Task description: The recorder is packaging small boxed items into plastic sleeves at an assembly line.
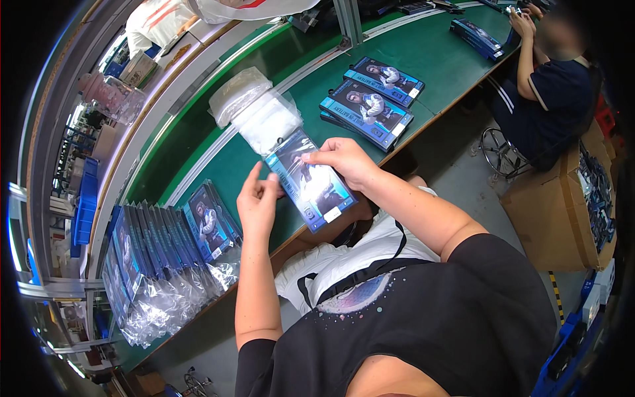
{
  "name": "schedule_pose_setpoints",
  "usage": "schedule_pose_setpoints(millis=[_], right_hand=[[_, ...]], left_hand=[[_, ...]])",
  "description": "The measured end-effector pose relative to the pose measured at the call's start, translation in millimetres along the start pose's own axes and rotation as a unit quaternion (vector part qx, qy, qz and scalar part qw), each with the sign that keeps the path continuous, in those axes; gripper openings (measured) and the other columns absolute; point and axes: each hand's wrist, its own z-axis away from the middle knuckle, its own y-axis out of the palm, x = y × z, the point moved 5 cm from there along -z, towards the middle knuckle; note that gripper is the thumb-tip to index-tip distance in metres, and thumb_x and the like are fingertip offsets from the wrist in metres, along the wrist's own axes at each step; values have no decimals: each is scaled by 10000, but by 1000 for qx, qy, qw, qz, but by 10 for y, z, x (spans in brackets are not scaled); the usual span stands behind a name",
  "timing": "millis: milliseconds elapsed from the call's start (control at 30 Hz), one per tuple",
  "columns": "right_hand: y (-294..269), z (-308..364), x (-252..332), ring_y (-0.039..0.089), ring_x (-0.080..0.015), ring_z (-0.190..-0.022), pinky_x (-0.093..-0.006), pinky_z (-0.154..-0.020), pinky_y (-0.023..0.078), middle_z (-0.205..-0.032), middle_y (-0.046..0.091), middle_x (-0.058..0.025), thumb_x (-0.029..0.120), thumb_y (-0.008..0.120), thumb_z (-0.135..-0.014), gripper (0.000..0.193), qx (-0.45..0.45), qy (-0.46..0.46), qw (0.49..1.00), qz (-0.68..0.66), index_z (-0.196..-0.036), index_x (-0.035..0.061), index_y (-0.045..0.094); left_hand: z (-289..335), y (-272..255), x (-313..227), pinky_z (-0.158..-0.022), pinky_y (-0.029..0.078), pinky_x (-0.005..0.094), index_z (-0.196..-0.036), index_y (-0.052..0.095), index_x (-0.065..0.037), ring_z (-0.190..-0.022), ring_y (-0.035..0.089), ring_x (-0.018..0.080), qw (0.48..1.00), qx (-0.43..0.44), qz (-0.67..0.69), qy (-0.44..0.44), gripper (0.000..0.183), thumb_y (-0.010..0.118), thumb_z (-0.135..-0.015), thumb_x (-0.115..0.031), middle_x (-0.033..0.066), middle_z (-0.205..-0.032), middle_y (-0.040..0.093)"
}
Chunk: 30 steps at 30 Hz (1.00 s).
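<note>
Nearest, at the middle of the frame, the left hand (pixel 259 198) and right hand (pixel 340 161) meet on a flat blue printed box (pixel 311 180) inside a glossy clear plastic sleeve (pixel 268 122). The right hand grips the box's upper edge with thumb and fingertips closed on it. The left hand is raised with fingers loosely up, its fingertips touching the box's left edge; whether it pinches the box or only steadies it cannot be told. The box hangs tilted above the near edge of the green tabletop (pixel 436 59), its upper end inside the sleeve's mouth.

As a judgement, the box looks light and stiff, a thin carton that keeps its shape, while the sleeve is soft, limp and slippery. The long side edges of the carton seem the surest place to hold it, since the film would slide under the fingers.

At lower left, a leaning row of bagged boxes (pixel 165 245) stands on the tabletop, their clear bags bunched at the near side. Further off, right of centre in the upper frame, a small stack of unbagged blue boxes (pixel 370 102) lies flat. At the upper right, another person on a stool works with more boxes, beside an open cardboard carton (pixel 562 212) on the floor.
</note>
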Motion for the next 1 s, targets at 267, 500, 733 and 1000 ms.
schedule_pose_setpoints(millis=[267,500,733,1000], right_hand=[[238,112,-30,574,-68,-663,-199,-539,454,-829,647,-55,284,747,-774,406,157,74,957,234,-995,-34,621],[578,392,668,618,-283,-935,-345,-801,480,-1046,600,-201,188,818,-590,1080,253,-196,843,432,-1458,110,180],[699,833,1105,593,-226,-746,-313,-661,482,-865,595,-127,-119,467,-739,338,56,-523,811,257,-988,36,636],[1189,971,395,553,-295,-879,-401,-780,457,-931,557,-104,98,579,-809,358,318,-461,748,357,-1166,79,564]], left_hand=[[71,188,259,-839,511,374,-1119,550,28,-917,628,237,828,-3,516,-220,303,599,-860,-122,129,-1031,634],[227,152,-246,-954,448,461,-1184,501,44,-1095,559,281,814,-31,541,-208,341,492,-923,-175,155,-1173,580],[615,404,-659,-1018,373,505,-1262,423,108,-1193,486,349,773,304,540,-138,702,378,-940,-514,240,-1276,487],[718,22,-464,-888,479,400,-1130,537,-44,-1034,574,229,659,166,705,-203,393,439,-956,-383,116,-1093,591]])
